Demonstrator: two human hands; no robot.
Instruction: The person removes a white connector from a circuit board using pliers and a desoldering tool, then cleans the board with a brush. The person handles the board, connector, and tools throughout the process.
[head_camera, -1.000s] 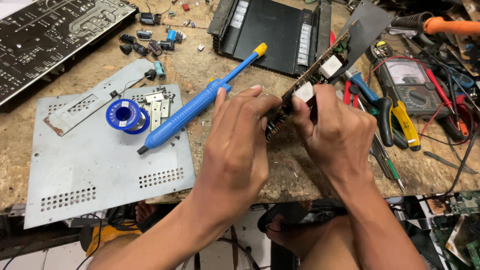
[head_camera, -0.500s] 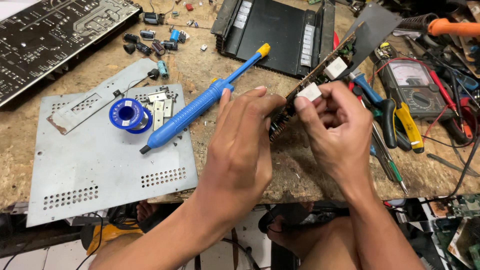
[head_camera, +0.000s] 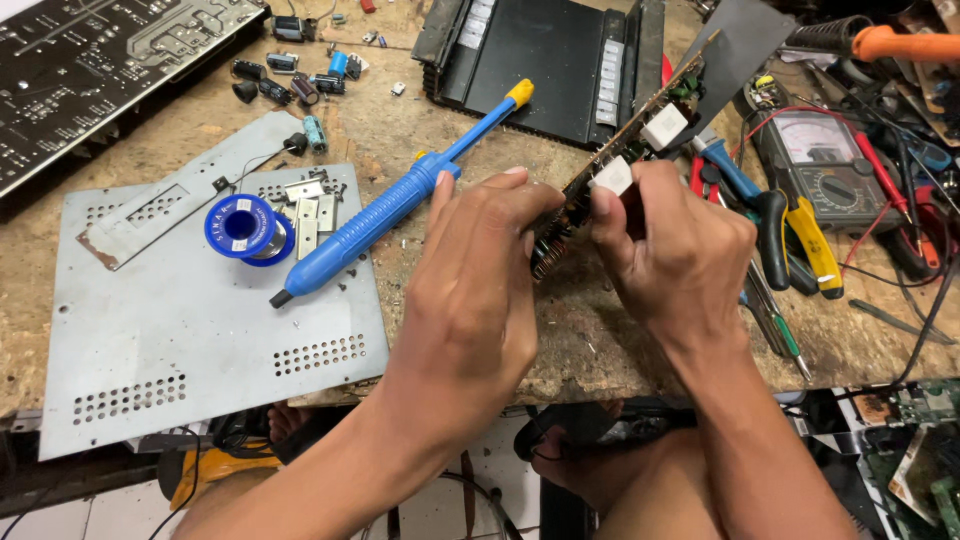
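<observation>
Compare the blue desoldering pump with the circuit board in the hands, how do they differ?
The desoldering pump lies flat and untouched across the grey metal plate; the circuit board is held tilted on edge by the left hand and right hand. The pump is a blue rod with a yellow tip; the board is thin and dark with white parts. Both slant toward the upper right.

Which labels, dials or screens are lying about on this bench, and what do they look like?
Analog multimeter: right of the hands, dark case, pale meter face, round black dial.
Blue solder spool: on the grey metal plate, round white label on top.
Black finned heatsink: top centre, pale label strips.
</observation>
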